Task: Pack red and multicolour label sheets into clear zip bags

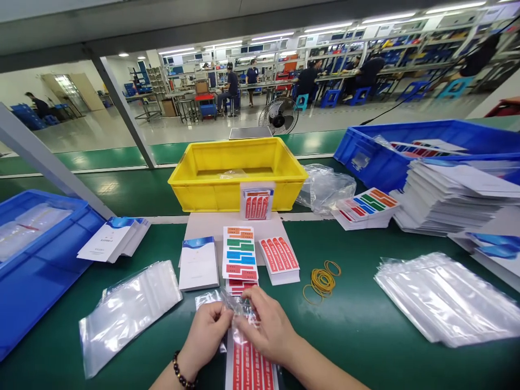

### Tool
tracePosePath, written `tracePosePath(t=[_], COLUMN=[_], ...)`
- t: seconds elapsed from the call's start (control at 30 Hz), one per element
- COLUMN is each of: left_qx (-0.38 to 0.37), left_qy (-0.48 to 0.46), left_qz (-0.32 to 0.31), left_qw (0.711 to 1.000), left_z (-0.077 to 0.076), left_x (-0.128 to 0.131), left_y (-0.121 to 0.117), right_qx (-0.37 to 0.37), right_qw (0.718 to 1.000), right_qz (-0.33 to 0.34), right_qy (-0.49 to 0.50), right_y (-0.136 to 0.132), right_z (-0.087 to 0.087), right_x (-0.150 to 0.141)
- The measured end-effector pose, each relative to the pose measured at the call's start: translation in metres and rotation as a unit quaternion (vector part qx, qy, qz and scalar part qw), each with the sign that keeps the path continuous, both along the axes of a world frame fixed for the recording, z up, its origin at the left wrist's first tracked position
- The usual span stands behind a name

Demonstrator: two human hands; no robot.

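Observation:
My left hand (pixel 206 331), a beaded bracelet at its wrist, pinches the upper edge of a clear plastic bag (pixel 239 307). Across from it, my right hand (pixel 271 326) grips the same bag with bent fingers; its fingertips are partly hidden by the shiny film. A red-and-white label sheet (pixel 252 368) lies below the hands, seemingly inside the bag. Just beyond my fingers is a stack of multicoloured label sheets (pixel 239 254). White booklets (pixel 199 265) lie to its left, and a stack of red label sheets (pixel 279 260) to its right.
A yellow bin (pixel 238 192) stands ahead, a filled bag (pixel 257 203) against its front. Blue bins (pixel 52 260) flank both sides. Clear bags (pixel 134 309) lie left, more bags (pixel 447 298) right. Rubber bands (pixel 323 281) sit near my right hand. Tall paper stacks (pixel 442 200) rise at right.

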State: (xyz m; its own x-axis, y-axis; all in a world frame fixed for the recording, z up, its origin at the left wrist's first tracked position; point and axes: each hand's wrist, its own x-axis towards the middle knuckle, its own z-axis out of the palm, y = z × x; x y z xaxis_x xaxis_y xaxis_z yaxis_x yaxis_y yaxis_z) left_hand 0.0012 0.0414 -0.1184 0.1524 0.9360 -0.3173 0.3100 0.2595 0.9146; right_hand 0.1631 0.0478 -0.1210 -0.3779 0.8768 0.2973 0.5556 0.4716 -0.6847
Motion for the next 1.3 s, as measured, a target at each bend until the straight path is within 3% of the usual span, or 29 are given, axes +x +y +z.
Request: tracePosePath(t=[0.17, 0.2, 0.27, 0.33, 0.4, 0.47, 0.57, 0.67, 0.8, 0.9, 1.03, 1.13, 1.23, 1.3], left_qx=[0.0, 0.028, 0.151, 0.298, 0.355, 0.335, 0.26, 0.189, 0.139, 0.108, 0.058, 0.035, 0.023, 0.011], left_qy=[-0.001, 0.011, 0.064, 0.136, 0.189, 0.235, 0.285, 0.268, 0.192, 0.119, 0.018, -0.022, -0.068, -0.152], left_qz=[0.021, 0.024, 0.014, -0.061, -0.183, -0.252, -0.235, -0.217, -0.208, -0.199, -0.17, -0.153, -0.135, -0.099], left_qw=[1.0, 0.999, 0.986, 0.943, 0.897, 0.877, 0.892, 0.919, 0.949, 0.967, 0.984, 0.987, 0.988, 0.983], left_z=[0.002, 0.005, 0.014, 0.026, 0.037, 0.044, 0.049, 0.047, 0.037, 0.024, 0.008, 0.002, -0.001, -0.003], left_x=[-0.004, -0.005, -0.008, -0.011, -0.016, -0.021, -0.029, -0.035, -0.033, -0.028, -0.029, -0.034, -0.038, -0.04], left_y=[0.0, -0.001, -0.004, -0.006, -0.006, -0.004, -0.001, -0.002, -0.007, -0.009, -0.006, -0.004, -0.004, -0.004], right_qx=[0.102, 0.106, 0.09, 0.045, -0.004, -0.047, -0.072, -0.004, 0.165, 0.221, 0.203, 0.168, 0.153, 0.168], right_qw=[0.987, 0.986, 0.988, 0.99, 0.984, 0.978, 0.98, 0.988, 0.978, 0.958, 0.939, 0.93, 0.938, 0.952], right_qz=[0.091, 0.097, 0.111, 0.137, 0.176, 0.2, 0.185, 0.152, 0.12, 0.145, 0.144, 0.136, 0.142, 0.123], right_qy=[-0.083, -0.085, -0.055, -0.01, 0.017, 0.019, 0.011, 0.015, -0.033, -0.115, -0.238, -0.297, -0.277, -0.226], right_y=[-0.007, -0.006, -0.003, 0.0, 0.003, 0.005, 0.007, 0.01, 0.022, 0.039, 0.061, 0.067, 0.065, 0.058], right_z=[0.0, -0.001, -0.001, 0.002, 0.006, 0.012, 0.018, 0.023, 0.025, 0.025, 0.027, 0.029, 0.03, 0.034], right_x=[0.001, 0.002, 0.005, 0.009, 0.014, 0.02, 0.026, 0.022, -0.006, -0.038, -0.074, -0.084, -0.08, -0.071])
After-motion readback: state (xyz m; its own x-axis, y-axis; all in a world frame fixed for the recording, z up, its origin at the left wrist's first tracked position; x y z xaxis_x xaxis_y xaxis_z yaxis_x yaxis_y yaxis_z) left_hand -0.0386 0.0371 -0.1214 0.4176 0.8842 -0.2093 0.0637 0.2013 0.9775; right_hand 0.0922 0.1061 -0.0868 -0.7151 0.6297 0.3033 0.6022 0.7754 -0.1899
